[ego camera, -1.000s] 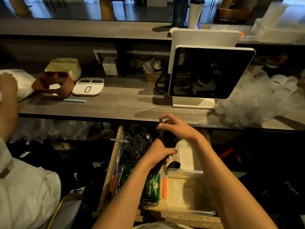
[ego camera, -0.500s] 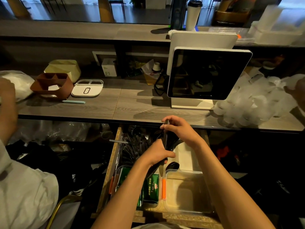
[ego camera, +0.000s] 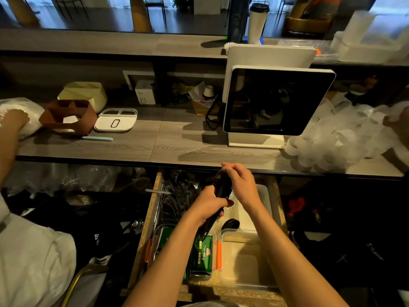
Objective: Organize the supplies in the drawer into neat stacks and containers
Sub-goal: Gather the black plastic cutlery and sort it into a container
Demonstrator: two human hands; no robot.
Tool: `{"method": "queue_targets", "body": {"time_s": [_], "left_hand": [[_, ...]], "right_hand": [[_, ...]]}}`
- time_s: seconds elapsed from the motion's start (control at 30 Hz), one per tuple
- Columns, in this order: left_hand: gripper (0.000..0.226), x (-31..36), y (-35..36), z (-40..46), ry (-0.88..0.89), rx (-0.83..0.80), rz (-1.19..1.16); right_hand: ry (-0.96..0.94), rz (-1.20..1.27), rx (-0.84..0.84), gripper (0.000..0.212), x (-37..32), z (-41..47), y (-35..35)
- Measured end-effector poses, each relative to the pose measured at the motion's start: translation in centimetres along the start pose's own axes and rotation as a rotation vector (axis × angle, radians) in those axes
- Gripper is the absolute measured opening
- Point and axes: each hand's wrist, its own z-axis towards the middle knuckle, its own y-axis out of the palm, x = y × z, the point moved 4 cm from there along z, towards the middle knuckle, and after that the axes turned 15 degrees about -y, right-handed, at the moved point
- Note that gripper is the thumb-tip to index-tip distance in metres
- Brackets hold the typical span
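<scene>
An open wooden drawer sits under the counter. Over its middle, my left hand grips a bundle of black plastic cutlery around its lower part. My right hand holds the bundle's upper end with curled fingers. More loose black cutlery lies in the drawer's back left. A green packet and orange straws lie in a clear container at the front left. An empty clear container stands at the front right, with a black spoon behind it.
A white screen stands on the wooden counter. A brown organiser, a white tray and a teal pen lie to the left. Clear plastic cups pile at the right. Another person's hand and white sleeve are on the left.
My hands have stayed over the drawer with the cutlery bundle; my right hand has shifted slightly along its top. A hand has come in at the far right by the cups.
</scene>
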Motion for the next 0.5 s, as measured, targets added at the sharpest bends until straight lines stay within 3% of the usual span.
{"method": "queue_targets", "body": {"time_s": [0.13, 0.23, 0.3, 0.5], "left_hand": [[0.026, -0.3, -0.2, 0.2, -0.035, 0.058, -0.161], [0.014, 0.5, -1.0, 0.0, -0.025, 0.048, -0.522], [0.014, 1.1, -1.7, 0.0, 0.013, 0.014, -0.711], [0.019, 2.0, -2.1, -0.9, 0.079, -0.117, -1.180]], "right_hand": [[0.009, 0.066, -0.076, 0.029, -0.2, 0.2, -0.4], [0.119, 0.246, 0.196, 0.033, 0.6, -0.6, -1.0], [0.242, 0.309, 0.287, 0.033, 1.2, -1.8, -0.6], [0.634, 0.468, 0.142, 0.058, 1.2, -5.8, 2.5]]}}
